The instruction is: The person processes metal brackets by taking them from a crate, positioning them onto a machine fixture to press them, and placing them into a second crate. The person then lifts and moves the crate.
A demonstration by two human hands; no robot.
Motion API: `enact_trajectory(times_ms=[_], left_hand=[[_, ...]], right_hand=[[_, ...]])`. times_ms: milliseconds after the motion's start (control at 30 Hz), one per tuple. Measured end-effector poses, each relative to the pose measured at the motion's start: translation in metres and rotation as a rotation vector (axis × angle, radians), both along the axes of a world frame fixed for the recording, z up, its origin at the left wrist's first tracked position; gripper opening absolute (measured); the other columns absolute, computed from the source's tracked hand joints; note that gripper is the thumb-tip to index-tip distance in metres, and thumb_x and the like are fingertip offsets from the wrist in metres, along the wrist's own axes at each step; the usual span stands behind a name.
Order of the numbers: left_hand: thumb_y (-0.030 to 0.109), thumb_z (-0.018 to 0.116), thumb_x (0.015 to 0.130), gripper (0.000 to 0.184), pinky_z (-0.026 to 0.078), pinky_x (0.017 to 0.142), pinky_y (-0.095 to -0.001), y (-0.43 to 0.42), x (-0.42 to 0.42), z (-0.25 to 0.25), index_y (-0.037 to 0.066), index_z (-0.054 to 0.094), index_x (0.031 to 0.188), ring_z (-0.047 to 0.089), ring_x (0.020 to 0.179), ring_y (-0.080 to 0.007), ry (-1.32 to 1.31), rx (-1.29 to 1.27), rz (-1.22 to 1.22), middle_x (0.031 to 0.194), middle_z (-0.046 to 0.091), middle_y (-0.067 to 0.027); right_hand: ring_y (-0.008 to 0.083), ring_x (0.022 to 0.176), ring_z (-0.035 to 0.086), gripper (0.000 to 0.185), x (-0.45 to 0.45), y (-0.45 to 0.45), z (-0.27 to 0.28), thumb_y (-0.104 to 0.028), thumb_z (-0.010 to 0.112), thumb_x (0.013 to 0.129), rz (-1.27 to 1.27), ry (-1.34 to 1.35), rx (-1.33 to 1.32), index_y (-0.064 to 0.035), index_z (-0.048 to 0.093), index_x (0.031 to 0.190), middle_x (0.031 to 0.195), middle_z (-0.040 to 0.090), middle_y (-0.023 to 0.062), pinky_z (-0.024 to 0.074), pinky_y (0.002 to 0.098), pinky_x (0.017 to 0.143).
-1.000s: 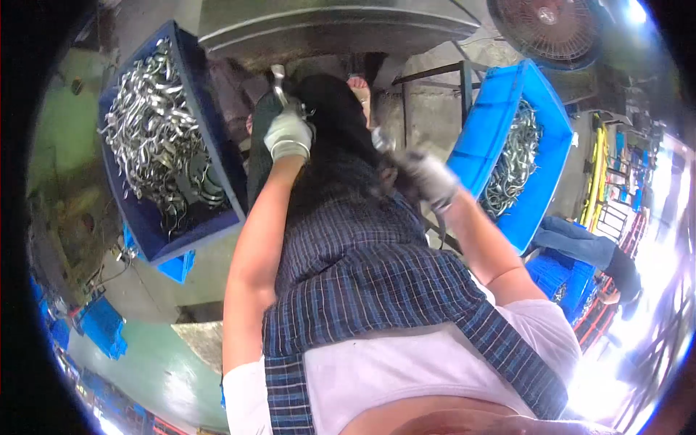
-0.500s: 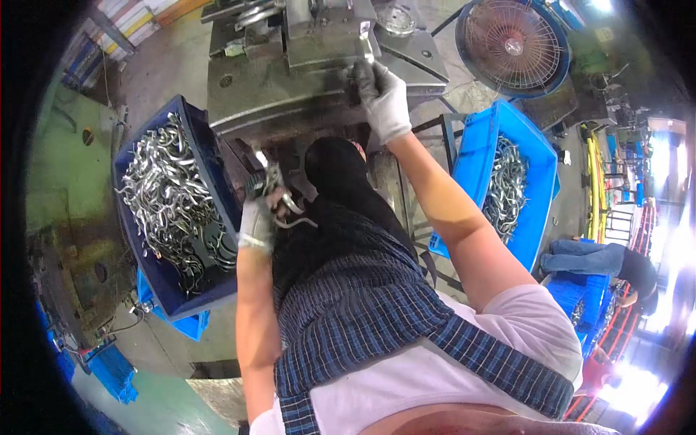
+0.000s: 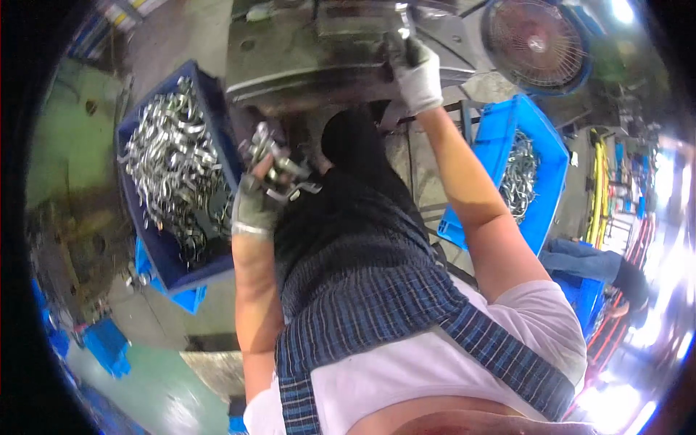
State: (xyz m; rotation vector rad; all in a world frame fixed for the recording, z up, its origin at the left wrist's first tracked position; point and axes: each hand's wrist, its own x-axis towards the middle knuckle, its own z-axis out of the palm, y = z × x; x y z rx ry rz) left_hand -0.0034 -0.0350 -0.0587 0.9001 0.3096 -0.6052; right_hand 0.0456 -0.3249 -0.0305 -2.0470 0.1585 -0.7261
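Note:
In a pale glove with a darkened palm, my left hand [image 3: 255, 204] is closed around several shiny curved metal pieces [image 3: 279, 167], held above my lap beside the dark blue bin. My right hand [image 3: 419, 78], gloved too, reaches forward over the right part of the metal machine bed [image 3: 304, 69]. Its fingers are closed on one shiny metal piece [image 3: 403, 17] that points away from me. Bent metal pieces [image 3: 172, 145] are heaped in the dark blue bin to my left. More such pieces [image 3: 519, 174] lie in the bright blue bin to my right.
The dark blue bin [image 3: 206, 109] stands close to my left arm, and the bright blue bin [image 3: 500, 119] is beside my right arm. A round caged fan [image 3: 536, 45] is at the upper right. Another person [image 3: 587, 259] is at the far right.
My right hand has moved from beside the bright blue bin to the machine, holding a metal piece. My left hand has shifted toward the dark blue bin; its metal pieces now show more clearly.

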Motion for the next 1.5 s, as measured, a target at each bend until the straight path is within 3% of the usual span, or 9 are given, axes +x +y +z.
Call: enact_trajectory(times_ms=[133,200,300,467,667,800,867,1000,1500], left_hand=[[0.011,0.053,0.078,0.029,0.043,0.054,-0.0207,-0.011,0.004,0.026,0.002,0.049,0.105,0.051,0.059,-0.0113,-0.046,-0.071,0.000,0.094,0.058,-0.0120],[0.010,0.051,0.079,0.029,0.042,0.055,-0.0202,-0.011,0.007,0.031,0.002,0.049,0.106,0.051,0.060,-0.0110,-0.111,-0.059,-0.046,0.095,0.058,-0.0118],[0.010,0.049,0.081,0.029,0.042,0.054,-0.0188,-0.020,0.002,0.047,0.002,0.048,0.108,0.052,0.062,-0.0106,-0.123,-0.022,-0.008,0.095,0.059,-0.0105],[0.009,0.050,0.082,0.024,0.045,0.052,-0.0209,-0.037,-0.005,0.038,0.000,0.050,0.104,0.055,0.064,-0.0119,-0.092,-0.005,0.056,0.092,0.059,-0.0119],[0.022,0.048,0.085,0.025,0.036,0.043,-0.0203,0.006,-0.010,0.025,0.003,0.050,0.102,0.051,0.052,-0.0116,-0.099,0.397,0.092,0.067,0.056,-0.0049],[0.023,0.051,0.083,0.025,0.044,0.049,-0.0245,0.017,-0.018,-0.006,0.004,0.050,0.101,0.053,0.054,-0.0135,-0.113,0.501,-0.030,0.071,0.057,-0.0075],[0.021,0.052,0.082,0.026,0.047,0.053,-0.0258,0.018,-0.022,0.001,0.005,0.049,0.102,0.056,0.060,-0.0167,0.094,0.333,-0.042,0.077,0.058,-0.0099],[0.019,0.053,0.081,0.026,0.048,0.058,-0.0311,0.018,-0.032,-0.002,0.007,0.049,0.103,0.057,0.066,-0.0211,0.138,-0.012,0.109,0.083,0.058,-0.0129],[0.019,0.049,0.083,0.034,0.035,0.091,-0.0469,0.002,-0.004,0.021,0.004,0.042,0.113,0.048,0.100,-0.0301,-0.085,-0.400,0.065,0.103,0.051,-0.0166]], right_hand=[[0.0133,0.066,0.057,0.019,-0.012,0.005,0.031,0.005,0.060,0.063,-0.086,0.171,-0.010,0.0017,0.057,0.082,0.072,0.060,0.0091,0.0457,0.0252,0.062],[0.0134,0.064,0.057,0.019,-0.025,0.007,0.035,0.007,0.057,0.064,0.207,0.015,0.063,0.0018,0.057,0.082,0.071,0.060,0.0099,0.0455,0.0240,0.059],[0.0185,0.075,0.057,0.036,-0.051,0.049,0.051,0.004,0.049,0.063,0.525,0.341,-0.266,0.0028,0.054,0.099,0.083,0.060,0.0153,0.0439,0.0286,0.069],[0.0081,0.069,0.046,0.031,-0.077,0.104,-0.002,-0.006,0.050,0.080,0.714,0.684,0.129,0.0032,0.047,0.109,0.078,0.058,0.0072,0.0416,0.0238,0.064],[0.0192,0.079,0.057,0.028,-0.086,0.041,0.009,-0.010,0.052,0.080,0.675,0.335,0.375,0.0024,0.048,0.105,0.090,0.056,0.0099,0.0458,0.0268,0.068],[0.0219,0.082,0.056,0.048,-0.066,0.021,0.020,0.003,0.057,0.068,0.010,0.068,0.324,0.0032,0.041,0.112,0.095,0.055,0.0148,0.0460,0.0296,0.073],[0.0201,0.082,0.056,0.037,-0.044,0.018,0.025,0.000,0.057,0.069,-0.200,0.025,-0.308,0.0046,0.049,0.105,0.090,0.056,0.0177,0.0443,0.0306,0.069],[0.0060,0.064,0.047,0.018,-0.010,0.014,0.013,-0.013,0.051,0.083,-0.021,-0.037,0.296,0.0003,0.057,0.093,0.069,0.056,0.0008,0.0410,0.0218,0.058],[0.0196,0.074,0.061,0.026,-0.015,0.008,0.014,-0.001,0.057,0.069,-0.079,-0.013,-0.110,0.0044,0.056,0.094,0.082,0.061,0.0166,0.0461,0.0282,0.065]])
